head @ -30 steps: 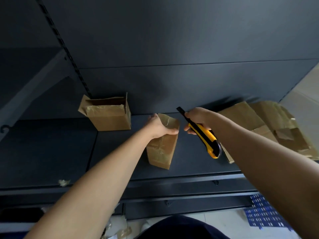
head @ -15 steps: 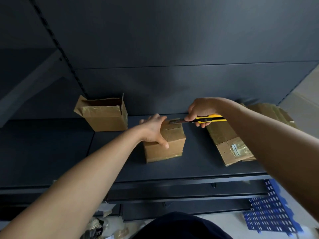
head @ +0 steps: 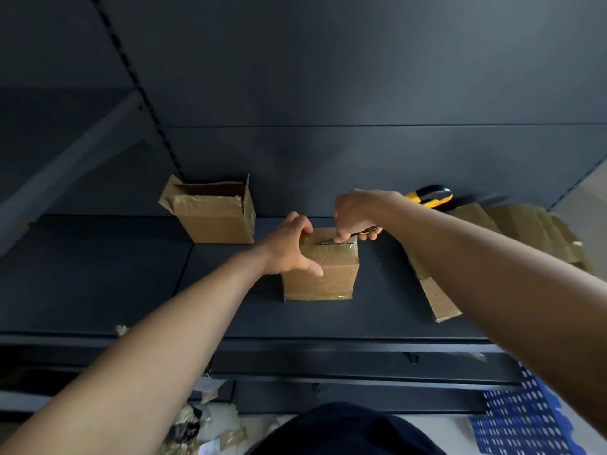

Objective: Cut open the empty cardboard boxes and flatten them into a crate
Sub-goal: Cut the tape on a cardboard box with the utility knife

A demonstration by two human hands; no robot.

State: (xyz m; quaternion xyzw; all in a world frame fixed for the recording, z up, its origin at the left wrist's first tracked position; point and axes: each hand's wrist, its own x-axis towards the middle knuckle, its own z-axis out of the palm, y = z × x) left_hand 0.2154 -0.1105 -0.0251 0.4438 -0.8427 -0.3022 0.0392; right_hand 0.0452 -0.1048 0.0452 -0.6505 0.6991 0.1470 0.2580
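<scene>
A small taped cardboard box (head: 331, 277) stands upright in the middle of the dark shelf (head: 131, 284). My left hand (head: 289, 247) grips its top left corner and holds it still. My right hand (head: 354, 215) is closed around a yellow and black utility knife (head: 427, 196), whose blade tip touches the taped top seam of the box. A second cardboard box (head: 216, 211) with open flaps stands at the back left. Flattened cardboard (head: 525, 231) lies on the shelf at the right, partly hidden by my right arm.
A blue perforated crate (head: 525, 421) sits on the floor at the lower right. Tape and cardboard scraps (head: 203, 428) lie on the floor at the lower left. A dark back wall rises behind the shelf, with a slotted upright post (head: 141, 90) at the left.
The small box went from tilted on its edge to standing upright. My right hand swung the knife over and brought its blade down onto the box's top seam.
</scene>
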